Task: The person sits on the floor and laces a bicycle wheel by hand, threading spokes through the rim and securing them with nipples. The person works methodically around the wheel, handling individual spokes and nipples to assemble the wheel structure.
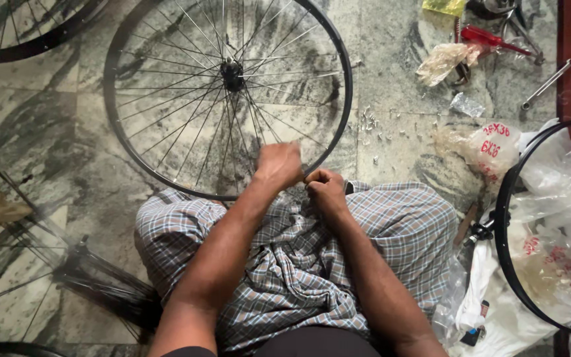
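A black bicycle wheel [110,99] with thin silver spokes and a dark hub [231,71] lies flat on the marble floor in front of me. My left hand [279,164] is closed in a fist over the spokes just inside the near rim. My right hand [325,190] sits beside it with fingers curled at the rim's near edge, above my lap. A checked cloth [391,225] covers my legs. What is pinched in the fingers is hidden.
Another black rim [502,225] lies at the right over white plastic bags [556,165]. A third rim [14,49] is at the top left. A bundle of loose spokes [100,284] lies at the left. Small metal nipples [370,124], a red-handled tool [490,36] and a wrench [546,84] lie at the back right.
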